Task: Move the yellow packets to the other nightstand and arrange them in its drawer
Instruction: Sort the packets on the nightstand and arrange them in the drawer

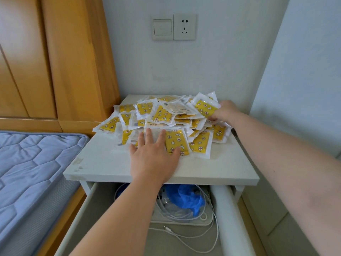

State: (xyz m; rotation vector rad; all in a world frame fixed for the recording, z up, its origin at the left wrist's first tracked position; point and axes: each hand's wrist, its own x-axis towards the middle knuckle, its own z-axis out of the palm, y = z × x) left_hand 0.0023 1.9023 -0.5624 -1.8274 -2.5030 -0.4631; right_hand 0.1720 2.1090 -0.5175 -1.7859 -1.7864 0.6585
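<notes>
A loose heap of yellow packets [162, 115] covers the far half of the white table [110, 163] that stands in the corner just right of the bed. Each one is a clear-edged sachet with a yellow panel printed with small stars and crescents. They overlap at every angle, and a few lie face down showing a pale back.

The left hand [155, 156] lies flat on the near edge of the heap. Its fingers are straight and spread, pressing down on the nearest packets, while the heel of the palm rests on bare tabletop. The right hand [226, 112] reaches in at the heap's far right side. Its fingers are curled and grip the yellow packets there, one of which tilts up against the thumb.

Below the tabletop the drawer [81, 209] is pulled out toward the near side. It holds a tangle of white cables [184, 235], a crumpled blue plastic item [186, 198] and a white roll [225, 209] along the right wall. The left forearm crosses above the drawer.

At the left lies a blue quilted mattress [33, 159], with a wooden headboard [55, 61] behind it. A light switch [162, 27] and a wall socket [184, 26] sit side by side on the far wall above the table.
</notes>
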